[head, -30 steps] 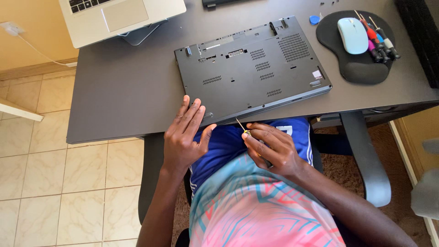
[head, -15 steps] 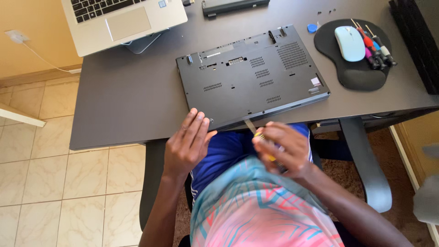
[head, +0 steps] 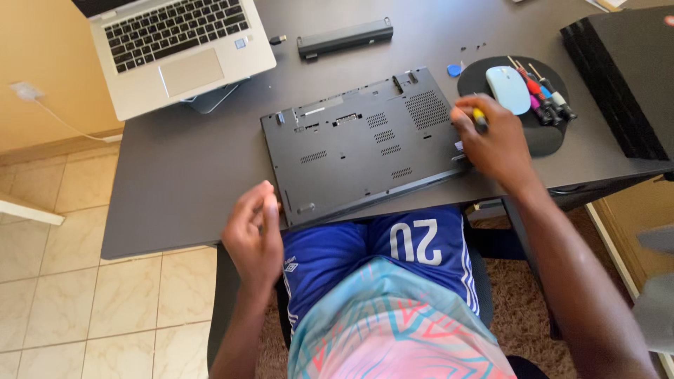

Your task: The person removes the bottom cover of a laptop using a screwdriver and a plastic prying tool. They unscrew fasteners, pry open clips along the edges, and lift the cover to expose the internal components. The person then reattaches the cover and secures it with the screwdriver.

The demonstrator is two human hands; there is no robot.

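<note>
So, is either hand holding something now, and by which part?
The right hand holds a small screwdriver by its yellow handle, over the right edge of the black laptop. The left hand seems to hold nothing.

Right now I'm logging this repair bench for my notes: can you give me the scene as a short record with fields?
Surface: dark grey desk
Main item: black laptop turned bottom-up, at the desk's front edge
Right hand: grip closed on a yellow-handled screwdriver, over the laptop's right edge
Left hand: fingers curled, by the laptop's front-left corner; contents unclear
Right side: round black mouse pad carrying a pale blue mouse and several small screwdrivers
Back: open silver laptop, long black battery bar
</note>
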